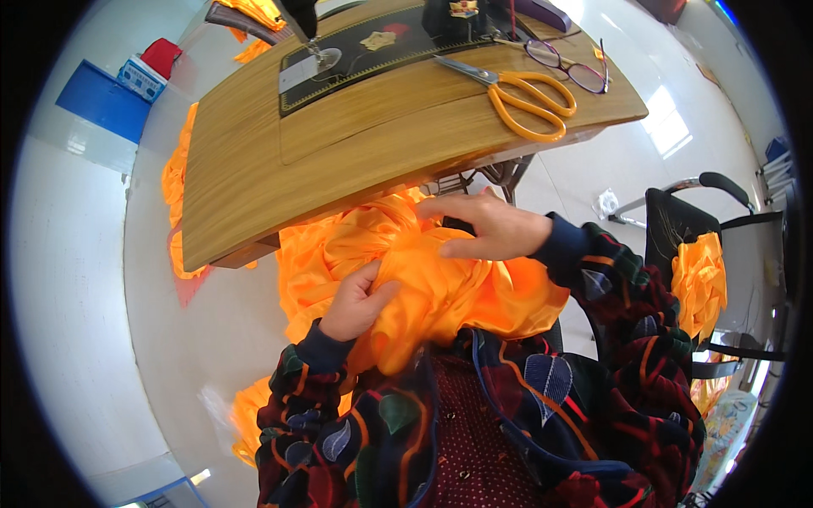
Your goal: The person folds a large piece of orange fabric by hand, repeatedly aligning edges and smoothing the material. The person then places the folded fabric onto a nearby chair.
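Note:
A heap of shiny orange satin cloth (440, 292) covers my lap and hangs below the near edge of the table. My left hand (351, 303) pinches a fold of it between thumb and fingers, at the heap's left side. Over the upper right of the heap, my right hand (495, 227) is held palm down, its fingers stretched to the left and the thumb apart. Nothing shows in its grasp. Whether its fingertips touch the cloth I cannot tell.
On the wooden sewing table (237, 178) lie orange-handled scissors (529, 102) and eyeglasses (567, 66), near a black sewing machine (301, 17). To the right, a black chair (665, 229) carries more orange cloth (699, 284). A blue box (106, 100) stands at the far left.

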`<move>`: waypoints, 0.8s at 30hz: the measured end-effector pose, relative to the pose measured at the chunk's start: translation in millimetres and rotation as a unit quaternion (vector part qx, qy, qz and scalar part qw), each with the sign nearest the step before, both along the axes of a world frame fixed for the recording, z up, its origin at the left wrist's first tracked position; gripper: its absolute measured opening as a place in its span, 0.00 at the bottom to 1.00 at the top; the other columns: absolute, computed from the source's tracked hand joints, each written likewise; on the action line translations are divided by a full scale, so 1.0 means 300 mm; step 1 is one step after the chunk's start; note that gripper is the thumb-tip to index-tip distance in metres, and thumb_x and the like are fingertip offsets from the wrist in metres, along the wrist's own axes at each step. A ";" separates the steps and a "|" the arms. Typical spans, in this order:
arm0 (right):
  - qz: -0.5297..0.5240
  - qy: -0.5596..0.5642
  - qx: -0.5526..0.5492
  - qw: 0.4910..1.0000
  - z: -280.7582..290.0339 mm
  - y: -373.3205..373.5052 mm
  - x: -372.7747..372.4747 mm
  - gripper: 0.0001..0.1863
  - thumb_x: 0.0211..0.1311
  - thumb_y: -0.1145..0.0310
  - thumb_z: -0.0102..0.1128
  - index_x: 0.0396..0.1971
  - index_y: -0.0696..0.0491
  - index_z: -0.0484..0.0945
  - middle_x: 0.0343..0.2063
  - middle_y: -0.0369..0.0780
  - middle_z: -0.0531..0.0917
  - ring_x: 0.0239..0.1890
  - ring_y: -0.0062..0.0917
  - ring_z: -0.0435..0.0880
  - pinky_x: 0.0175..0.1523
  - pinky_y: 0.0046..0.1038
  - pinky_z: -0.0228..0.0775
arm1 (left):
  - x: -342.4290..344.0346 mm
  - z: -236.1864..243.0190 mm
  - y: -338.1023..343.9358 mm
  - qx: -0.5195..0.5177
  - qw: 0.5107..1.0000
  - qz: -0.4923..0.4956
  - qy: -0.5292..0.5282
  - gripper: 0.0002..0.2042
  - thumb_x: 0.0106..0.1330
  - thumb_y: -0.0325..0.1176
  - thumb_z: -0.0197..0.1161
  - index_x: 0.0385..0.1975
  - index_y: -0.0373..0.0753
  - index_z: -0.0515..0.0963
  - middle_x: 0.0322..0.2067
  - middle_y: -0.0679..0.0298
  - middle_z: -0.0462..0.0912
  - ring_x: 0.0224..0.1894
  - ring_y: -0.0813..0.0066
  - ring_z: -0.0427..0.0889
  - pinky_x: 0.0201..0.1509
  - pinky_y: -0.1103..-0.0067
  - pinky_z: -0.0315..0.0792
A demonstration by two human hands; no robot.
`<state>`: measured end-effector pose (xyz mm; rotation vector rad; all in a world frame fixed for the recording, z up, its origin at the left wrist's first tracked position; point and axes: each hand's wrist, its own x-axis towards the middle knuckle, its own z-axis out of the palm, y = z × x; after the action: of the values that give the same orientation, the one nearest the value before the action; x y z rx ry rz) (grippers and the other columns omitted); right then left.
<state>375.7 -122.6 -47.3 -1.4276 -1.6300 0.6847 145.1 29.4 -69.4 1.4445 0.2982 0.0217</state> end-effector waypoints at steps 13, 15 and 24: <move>0.046 0.087 -0.122 0.988 -0.100 0.165 -0.086 0.10 0.62 0.68 0.61 0.38 0.59 0.80 0.30 0.33 0.80 0.34 0.13 0.73 0.39 0.20 0.68 | -0.022 -0.005 0.028 0.047 0.998 0.039 -0.017 0.12 0.65 0.28 0.60 0.46 0.33 0.73 0.37 0.73 0.76 0.40 0.88 0.71 0.45 0.85 0.68; 0.034 0.130 -0.127 0.983 -0.094 0.159 -0.095 0.10 0.62 0.68 0.62 0.38 0.59 0.79 0.31 0.34 0.80 0.35 0.13 0.73 0.40 0.19 0.68 | -0.039 -0.005 0.040 0.033 0.998 0.059 -0.017 0.11 0.65 0.29 0.60 0.45 0.34 0.73 0.36 0.73 0.75 0.39 0.88 0.70 0.44 0.86 0.68; 0.031 0.204 -0.164 0.965 -0.055 0.137 -0.103 0.14 0.59 0.70 0.65 0.42 0.61 0.78 0.36 0.34 0.79 0.38 0.14 0.74 0.44 0.18 0.68 | -0.088 0.040 0.122 0.107 0.991 0.070 -0.030 0.07 0.70 0.31 0.54 0.32 0.35 0.72 0.25 0.77 0.66 0.29 0.88 0.61 0.33 0.88 0.61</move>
<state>344.7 -81.5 -63.8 -1.3488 -1.2798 1.2430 118.9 66.1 -57.4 1.6301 0.3554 0.2157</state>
